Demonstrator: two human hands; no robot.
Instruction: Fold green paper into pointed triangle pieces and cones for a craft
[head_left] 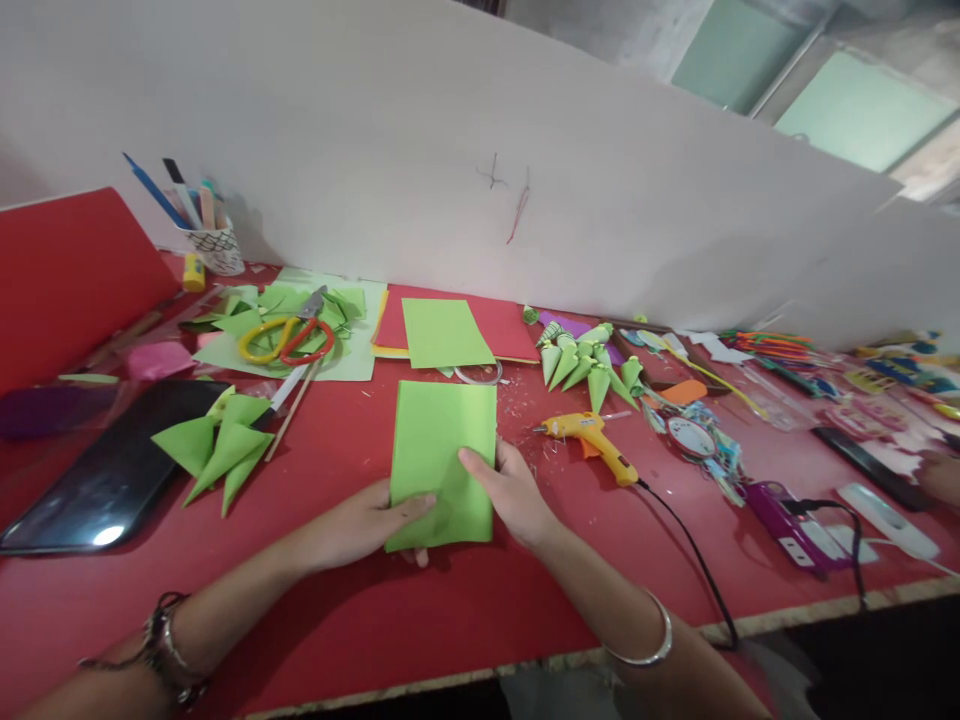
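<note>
A rectangular sheet of green paper (442,440) is held up a little over the red table, between both hands. My left hand (394,520) grips its lower left edge, thumb on the front and fingertips showing beneath. At the right edge my right hand (514,490) has its thumb on the paper's face, the other fingers mostly hidden behind it. Whether the sheet is single or folded, I cannot tell. Another green sheet (446,333) lies just beyond, on a stack of red paper (506,325).
A yellow glue gun (596,440) lies right, its cord crossing the table edge. Green paper cones (589,360) sit behind it. Scissors (289,338) rest on green scraps at left, near a black tablet-like slab (112,470). Another person's hand (941,475) shows far right.
</note>
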